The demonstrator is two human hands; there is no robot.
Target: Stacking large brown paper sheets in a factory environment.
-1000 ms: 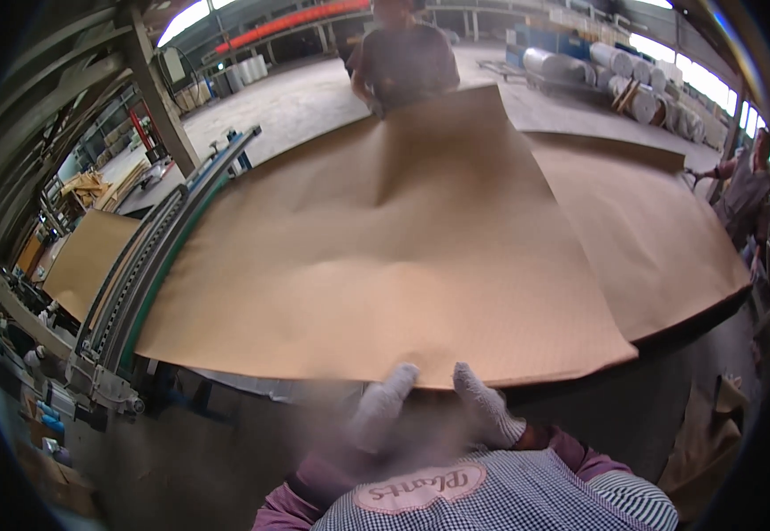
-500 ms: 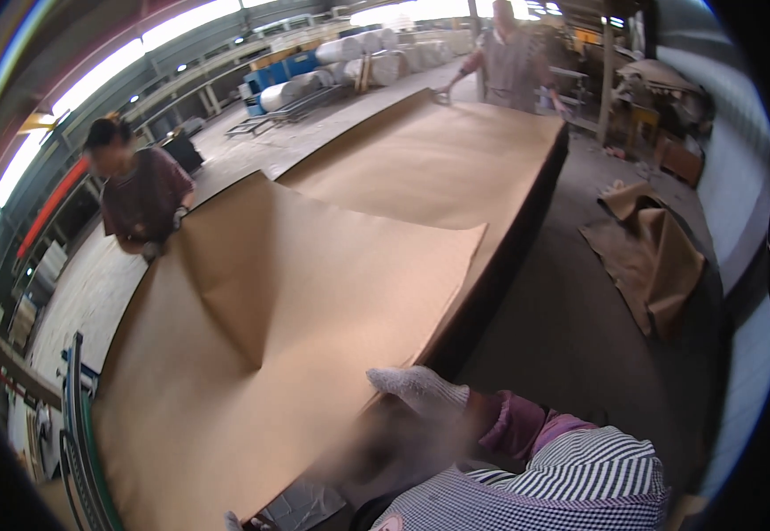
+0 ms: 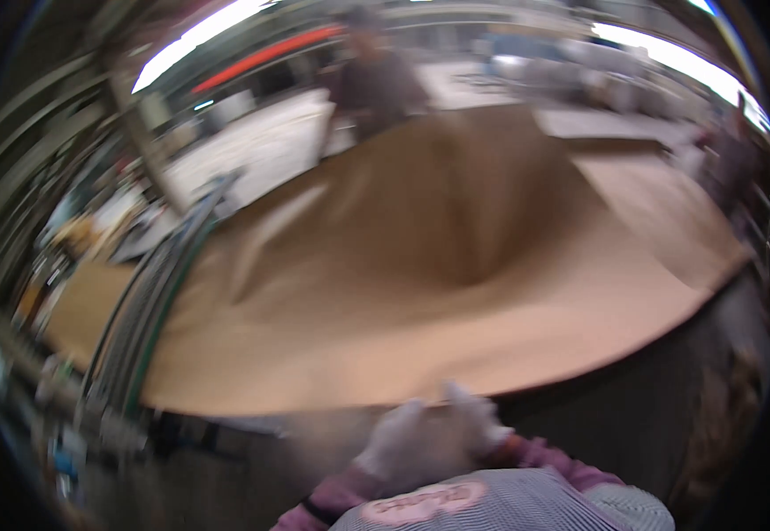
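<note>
A large, thin brown sheet [image 3: 385, 345] spreads across in front of me, raised into a tall fold at its far side. My right hand [image 3: 478, 422], in a pale glove, is closed on the near edge, thumb over the top. Just left of it, my left hand [image 3: 394, 435], also gloved, is closed at the same edge; motion blur softens its fingers. The undersides of both grips are hidden. Across the sheet, a co-worker in dark clothes [image 3: 374, 84] stands at the far edge. Another person [image 3: 731, 159] is by the sheet's far right end.
A long machine rail with a green edge [image 3: 168, 305] runs along the sheet's left end. Beyond it lies another brown piece [image 3: 88, 310]. Pale rolls [image 3: 610, 66] stand in the far background. A crumpled brown piece [image 3: 721, 416] lies on the floor at right.
My view has swung to the left. My left hand has come up to the near edge beside my right. The sheet's far side now stands higher in a fold.
</note>
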